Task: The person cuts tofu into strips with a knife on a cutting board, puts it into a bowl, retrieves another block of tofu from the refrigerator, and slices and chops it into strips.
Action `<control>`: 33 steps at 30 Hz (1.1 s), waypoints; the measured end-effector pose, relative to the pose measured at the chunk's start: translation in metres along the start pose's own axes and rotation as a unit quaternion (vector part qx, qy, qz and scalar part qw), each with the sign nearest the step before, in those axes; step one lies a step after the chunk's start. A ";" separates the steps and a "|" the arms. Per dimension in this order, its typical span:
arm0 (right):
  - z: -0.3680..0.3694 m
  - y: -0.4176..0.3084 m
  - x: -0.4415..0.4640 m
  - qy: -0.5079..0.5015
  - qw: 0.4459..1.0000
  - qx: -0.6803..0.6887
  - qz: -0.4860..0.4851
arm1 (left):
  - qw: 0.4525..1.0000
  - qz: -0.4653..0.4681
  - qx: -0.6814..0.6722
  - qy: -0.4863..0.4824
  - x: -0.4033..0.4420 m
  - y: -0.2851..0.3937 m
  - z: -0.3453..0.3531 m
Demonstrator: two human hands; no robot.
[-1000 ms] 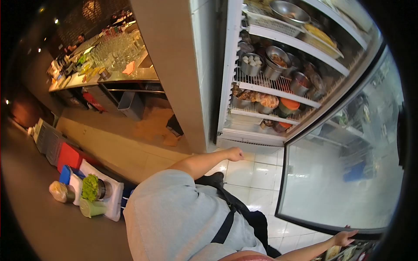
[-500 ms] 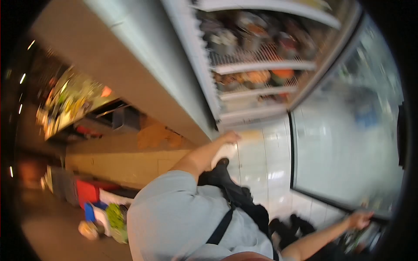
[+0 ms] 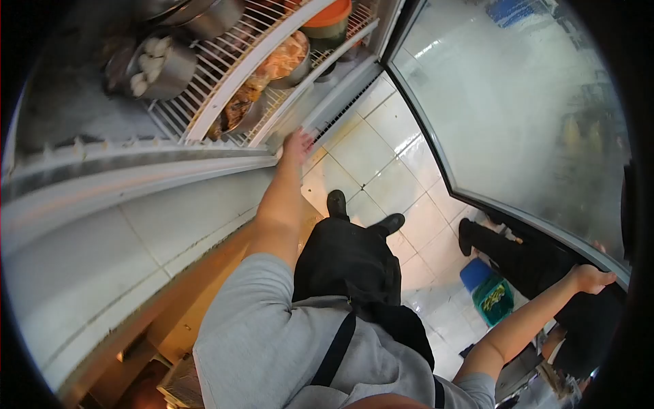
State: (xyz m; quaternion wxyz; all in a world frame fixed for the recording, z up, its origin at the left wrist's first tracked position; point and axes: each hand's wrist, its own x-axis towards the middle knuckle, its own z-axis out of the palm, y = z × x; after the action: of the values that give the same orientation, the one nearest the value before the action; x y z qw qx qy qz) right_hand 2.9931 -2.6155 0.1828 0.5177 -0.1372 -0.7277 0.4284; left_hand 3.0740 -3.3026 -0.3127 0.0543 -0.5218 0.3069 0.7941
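Note:
My right hand (image 3: 591, 278) grips the outer edge of a frosted glass fridge door (image 3: 504, 102), which stands swung out to the right. My left hand (image 3: 298, 144) is low at the front of the fridge, by the lower sill (image 3: 340, 102); its fingers look stretched out and nothing shows in them. Whether it touches the sill I cannot tell. On the wire shelves (image 3: 204, 82) above it are a metal pot with white pieces (image 3: 153, 68), a bowl of orange-pink food (image 3: 286, 58), a container with an orange lid (image 3: 327, 17) and a pan of browned food (image 3: 242, 109).
Another person in dark clothes (image 3: 531, 262) stands beyond the door at the lower right. A blue bin (image 3: 475, 274) and a green basket (image 3: 492, 303) are on the tiled floor (image 3: 368, 146). A tiled ledge (image 3: 88, 252) runs along the left.
My view has turned left and closer to the fridge, so the shelves are nearer and sharper. My left hand has come up to the fridge's lower front; my right hand stays on the door.

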 end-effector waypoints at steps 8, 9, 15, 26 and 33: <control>-0.008 0.002 0.006 -0.007 0.999 -0.050 -0.016 | 0.925 0.050 -0.376 0.017 0.032 0.061 -0.026; -0.012 0.011 0.012 0.004 0.999 -0.034 -0.021 | 0.915 0.036 -0.401 0.007 0.025 0.066 -0.023; -0.019 0.026 0.036 -0.021 0.997 0.058 -0.043 | 0.961 0.237 -0.143 0.016 0.072 0.061 -0.091; -0.002 -0.024 -0.016 0.021 1.000 0.012 -0.010 | 0.988 0.157 -0.012 -0.001 0.113 0.080 -0.057; 0.000 -0.030 -0.025 0.016 0.999 0.039 -0.009 | 0.982 0.175 0.031 0.055 0.122 0.089 -0.052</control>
State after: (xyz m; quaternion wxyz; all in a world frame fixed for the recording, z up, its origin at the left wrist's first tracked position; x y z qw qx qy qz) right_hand 3.0111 -2.6490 0.1900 0.5381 -0.1174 -0.7034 0.4493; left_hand 3.0241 -3.4314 -0.3936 -0.0864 -0.5006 0.4208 0.7516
